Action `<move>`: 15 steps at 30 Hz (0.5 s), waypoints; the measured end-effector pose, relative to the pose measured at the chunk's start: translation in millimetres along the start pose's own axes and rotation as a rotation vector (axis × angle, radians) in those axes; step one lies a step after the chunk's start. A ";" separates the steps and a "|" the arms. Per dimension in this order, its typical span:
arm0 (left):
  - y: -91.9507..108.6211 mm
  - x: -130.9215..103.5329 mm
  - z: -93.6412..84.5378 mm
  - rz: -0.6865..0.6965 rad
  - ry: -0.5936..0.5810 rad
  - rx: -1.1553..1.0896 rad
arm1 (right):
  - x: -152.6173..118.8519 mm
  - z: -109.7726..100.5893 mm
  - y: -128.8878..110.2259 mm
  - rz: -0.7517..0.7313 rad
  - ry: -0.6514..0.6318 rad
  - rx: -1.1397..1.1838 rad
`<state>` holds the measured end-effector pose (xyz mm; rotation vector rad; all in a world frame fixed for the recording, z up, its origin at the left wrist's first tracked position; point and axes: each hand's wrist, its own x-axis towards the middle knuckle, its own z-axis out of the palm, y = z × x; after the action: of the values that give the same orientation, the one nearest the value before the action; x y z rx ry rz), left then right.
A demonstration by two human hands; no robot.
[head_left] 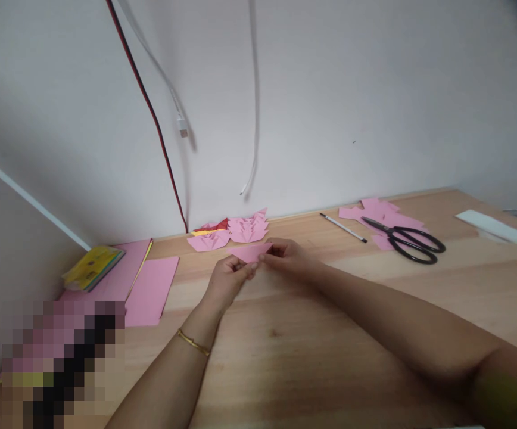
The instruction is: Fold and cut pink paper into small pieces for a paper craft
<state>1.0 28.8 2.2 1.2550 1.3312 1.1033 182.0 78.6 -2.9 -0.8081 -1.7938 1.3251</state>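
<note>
Between my two hands is a small piece of pink paper (248, 253), held a little above the wooden table. My left hand (228, 277), below a gold bangle (193, 342), pinches its left end between thumb and fingers. The right end is gripped by my right hand (290, 260), with the thumb toward me. Fingers cover part of the paper, so its full shape is hidden. Just beyond it, folded pink paper pieces (248, 229) sit in rows near the wall, with a red and yellow piece (214, 227) among them.
Black-handled scissors (404, 239) lie on pink paper scraps (381, 211) at the right, near a pen (343, 227) and a white strip (493, 226). Pink sheets (151, 292) and a yellow packet (92, 268) are at the left. Cables (255, 89) hang down the wall.
</note>
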 end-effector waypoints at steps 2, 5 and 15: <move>-1.4 0.3 -0.4 -0.006 -0.001 -0.018 | -0.4 0.1 -2.0 0.000 -0.001 0.006; -4.0 1.2 -1.3 0.002 -0.012 -0.032 | -0.8 0.5 -4.2 0.002 -0.007 0.023; -0.4 1.0 0.1 0.023 -0.077 -0.069 | -0.3 1.3 0.3 0.025 -0.010 -0.020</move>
<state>1.1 29.8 1.7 1.2530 1.2141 1.0966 181.0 77.7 -3.5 -0.8384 -1.8130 1.3306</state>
